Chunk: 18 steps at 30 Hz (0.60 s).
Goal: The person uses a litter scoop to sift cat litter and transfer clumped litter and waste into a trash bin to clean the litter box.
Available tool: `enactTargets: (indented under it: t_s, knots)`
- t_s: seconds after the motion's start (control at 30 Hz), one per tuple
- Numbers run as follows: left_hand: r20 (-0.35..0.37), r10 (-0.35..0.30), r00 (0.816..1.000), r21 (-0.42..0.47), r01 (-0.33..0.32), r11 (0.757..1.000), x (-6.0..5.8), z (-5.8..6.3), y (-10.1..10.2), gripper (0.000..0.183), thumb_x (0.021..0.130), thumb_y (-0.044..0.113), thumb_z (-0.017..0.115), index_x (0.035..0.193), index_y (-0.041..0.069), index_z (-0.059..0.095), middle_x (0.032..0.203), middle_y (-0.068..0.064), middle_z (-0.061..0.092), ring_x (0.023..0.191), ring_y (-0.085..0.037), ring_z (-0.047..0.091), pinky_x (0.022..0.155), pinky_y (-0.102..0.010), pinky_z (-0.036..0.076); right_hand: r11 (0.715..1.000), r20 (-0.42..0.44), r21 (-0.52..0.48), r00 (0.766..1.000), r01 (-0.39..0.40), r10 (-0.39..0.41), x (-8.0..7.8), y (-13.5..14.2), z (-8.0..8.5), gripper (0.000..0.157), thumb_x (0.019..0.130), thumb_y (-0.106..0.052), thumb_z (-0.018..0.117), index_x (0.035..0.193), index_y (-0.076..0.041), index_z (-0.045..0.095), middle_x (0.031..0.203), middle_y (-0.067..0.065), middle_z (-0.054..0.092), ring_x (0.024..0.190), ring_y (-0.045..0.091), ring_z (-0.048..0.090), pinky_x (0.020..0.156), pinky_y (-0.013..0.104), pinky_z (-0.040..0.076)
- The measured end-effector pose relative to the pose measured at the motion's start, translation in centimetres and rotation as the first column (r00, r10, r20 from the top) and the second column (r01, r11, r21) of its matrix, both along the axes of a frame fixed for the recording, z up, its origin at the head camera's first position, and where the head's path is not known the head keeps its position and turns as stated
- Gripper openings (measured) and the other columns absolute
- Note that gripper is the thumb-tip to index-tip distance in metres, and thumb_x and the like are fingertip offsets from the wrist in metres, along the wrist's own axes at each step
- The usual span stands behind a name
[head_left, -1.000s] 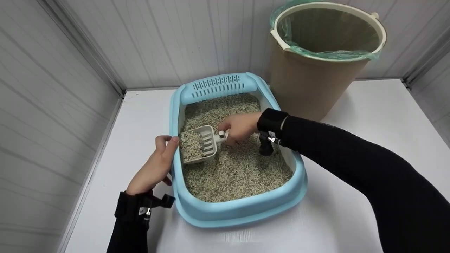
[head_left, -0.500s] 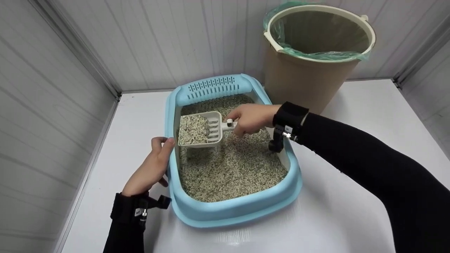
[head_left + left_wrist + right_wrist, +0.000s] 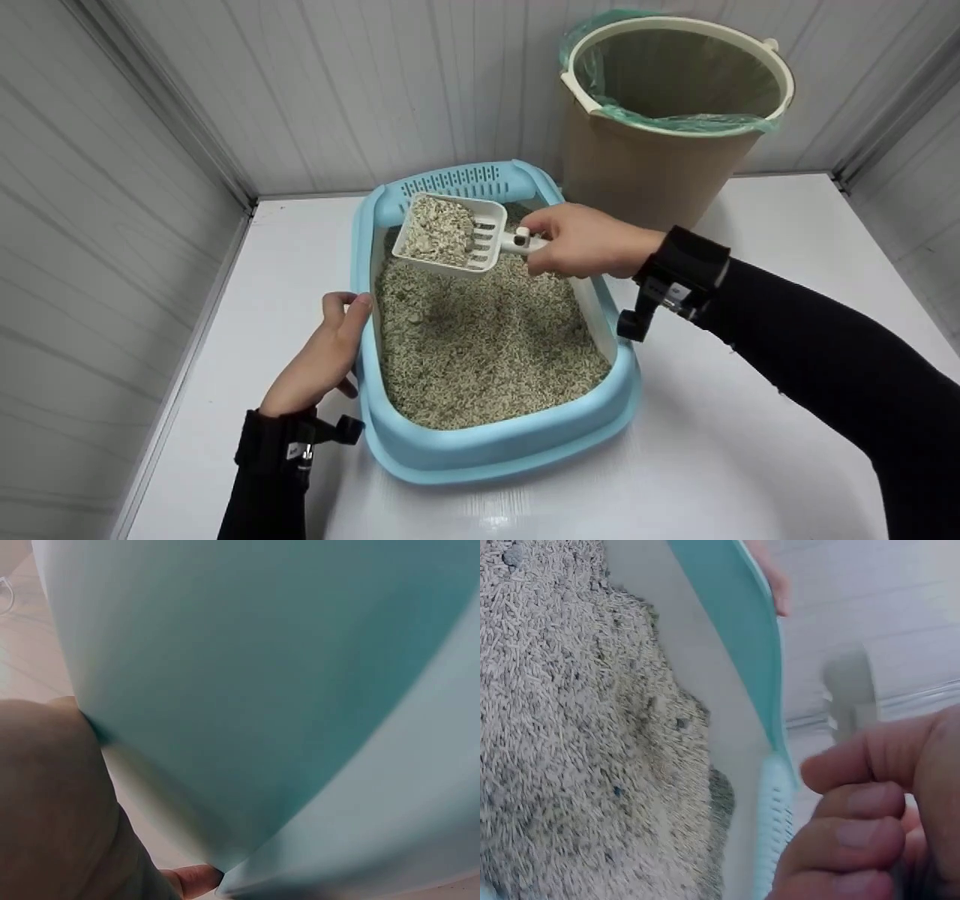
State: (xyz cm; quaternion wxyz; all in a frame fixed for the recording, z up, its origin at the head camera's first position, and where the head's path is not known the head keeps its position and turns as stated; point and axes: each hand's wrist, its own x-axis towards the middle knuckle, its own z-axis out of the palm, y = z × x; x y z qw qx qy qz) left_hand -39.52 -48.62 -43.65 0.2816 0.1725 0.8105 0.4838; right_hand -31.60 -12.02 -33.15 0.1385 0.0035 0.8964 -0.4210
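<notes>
A pale blue litter box (image 3: 502, 454) holds granular cat litter (image 3: 487, 360). My right hand (image 3: 589, 240) grips the handle of a white slotted litter scoop (image 3: 501, 231), its fingers curled in the right wrist view. Raised above the litter, the scoop carries a heap of granules in its pan, beside its slots. My left hand (image 3: 319, 360) holds the box's left side, thumb on the rim and other fingers lower down. In the left wrist view, the blue wall (image 3: 247, 690) fills most of the frame and a fingertip (image 3: 196, 880) touches its lower edge.
A tall beige bin (image 3: 637, 172) with a green plastic liner (image 3: 694, 122) stands behind the box on the right. The box rests on a white table (image 3: 720, 450), with grey panel walls (image 3: 360, 90) at the back and sides.
The scoop has come up out of the litter, loaded, and moved away from the box's left wall toward the back and right. My left hand stays on the rim.
</notes>
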Motion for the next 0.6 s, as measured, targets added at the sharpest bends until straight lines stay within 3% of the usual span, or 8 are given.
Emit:
enactTargets:
  t_s: [0.3,0.6]
  knots:
    - [-0.012,0.005,1.0,-0.024,-0.005,1.0,-0.2,0.0,-0.2,0.081,0.114,0.074,0.029,0.162,0.01,0.012,0.112,-0.028,0.055,0.07,-0.034,0.066,0.049,-0.047,0.06,0.988,-0.074,0.147,0.995,-0.054,0.065,1.3,1.6,0.5,0.011,0.086,-0.006,0.071,0.094,-0.013,0.069,0.077,-0.003,0.049,0.07,0.016,0.046,0.063,0.031,0.037]
    - [-0.008,0.005,1.0,-0.025,-0.006,1.0,-0.1,0.1,-0.4,0.082,0.113,0.076,0.03,0.159,0.009,0.015,0.116,-0.03,0.054,0.072,-0.035,0.066,0.051,-0.048,0.06,0.977,-0.111,0.212,0.992,-0.026,0.051,2.0,2.3,1.2,0.015,0.087,-0.005,0.07,0.1,-0.011,0.075,0.078,-0.001,0.052,0.074,0.018,0.046,0.069,0.033,0.038]
